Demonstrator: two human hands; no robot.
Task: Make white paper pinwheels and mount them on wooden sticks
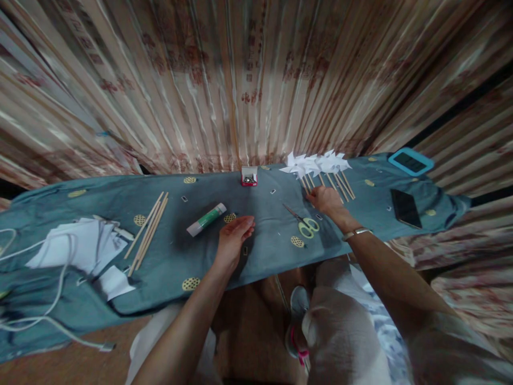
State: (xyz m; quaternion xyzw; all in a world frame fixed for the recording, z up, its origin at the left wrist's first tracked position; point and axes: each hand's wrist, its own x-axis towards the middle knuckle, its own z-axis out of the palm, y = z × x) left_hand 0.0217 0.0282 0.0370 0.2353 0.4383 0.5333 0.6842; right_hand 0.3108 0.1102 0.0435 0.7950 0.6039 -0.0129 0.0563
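Note:
My right hand [326, 200] is closed at the lower end of a stick of a white paper pinwheel [297, 164], at the left end of a row of several pinwheels [332, 160] lying on the cloth. Over the middle of the table hovers my left hand [236, 235], its fingers curled together with nothing visible in them. Between the hands lie scissors [308, 226] with light green handles. A green and white glue stick [207, 219] lies left of my left hand. Beyond it, a small red box [249, 176] stands open, with small metal pieces inside.
Several wooden sticks [148, 232] lie at the left beside a pile of white paper pieces [80, 243] and a white cable [60, 289]. At the right are a dark phone [406, 208] and a blue-framed device [411, 161]. A curtain [240, 80] hangs behind the cloth-covered table [264, 256].

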